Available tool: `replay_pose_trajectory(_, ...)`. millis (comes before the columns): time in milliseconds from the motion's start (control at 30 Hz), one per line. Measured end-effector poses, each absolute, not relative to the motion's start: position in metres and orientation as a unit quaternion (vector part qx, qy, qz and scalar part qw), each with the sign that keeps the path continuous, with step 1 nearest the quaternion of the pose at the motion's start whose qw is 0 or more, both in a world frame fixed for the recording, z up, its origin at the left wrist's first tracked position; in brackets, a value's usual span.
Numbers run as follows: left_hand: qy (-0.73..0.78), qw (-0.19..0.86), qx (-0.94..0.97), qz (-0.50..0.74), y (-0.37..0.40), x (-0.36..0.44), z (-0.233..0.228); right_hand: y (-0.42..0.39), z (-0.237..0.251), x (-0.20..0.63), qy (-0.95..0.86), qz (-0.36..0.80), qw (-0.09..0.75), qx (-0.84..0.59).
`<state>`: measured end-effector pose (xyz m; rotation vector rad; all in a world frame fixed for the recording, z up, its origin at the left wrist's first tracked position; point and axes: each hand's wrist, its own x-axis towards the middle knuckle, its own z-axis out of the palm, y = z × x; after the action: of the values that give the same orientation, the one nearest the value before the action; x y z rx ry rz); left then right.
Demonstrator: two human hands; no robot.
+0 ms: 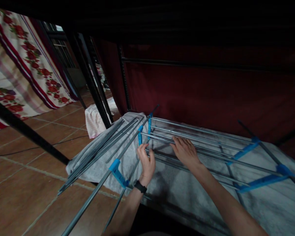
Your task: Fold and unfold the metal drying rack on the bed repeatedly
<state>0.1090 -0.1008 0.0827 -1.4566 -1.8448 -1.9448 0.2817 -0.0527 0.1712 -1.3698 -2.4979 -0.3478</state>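
A rack of grey metal rods joined by blue plastic brackets lies across a grey blanket. My left hand, a dark band on its wrist, is just below a blue bracket at the rack's left end. Its fingers are bent, with a gap between them and the thumb. Farther right, my right hand reaches over the middle rods, its fingers and thumb closed around a metal rod. Nearer to me, another blue bracket joins a long side tube. More blue brackets hold the right end.
Several loose grey rods lie bundled on the blanket's left side. Black frame posts stand at the left, and a dark red cloth hangs behind. A floral curtain and a cable are beyond, over the tiled floor.
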Motion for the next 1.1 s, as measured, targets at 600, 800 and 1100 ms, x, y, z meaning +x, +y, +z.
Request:
replay_pose_trajectory(600, -0.867, 0.104, -0.462, -0.155, -0.056, 0.072, 0.214, -0.052, 0.175, 0.297, -0.875, -0.065, 0.104, -0.469)
replay_pose_trajectory(800, -0.863, 0.147, -0.459, -0.154, -0.051, 0.070, 0.203, -0.051, 0.178, 0.297, -0.875, -0.042, 0.085, -0.474)
replay_pose_trajectory(1100, -0.859, 0.176, -0.455, -0.152, -0.051, 0.073, 0.199, -0.051, 0.182, 0.297, -0.874, -0.029, 0.085, -0.477)
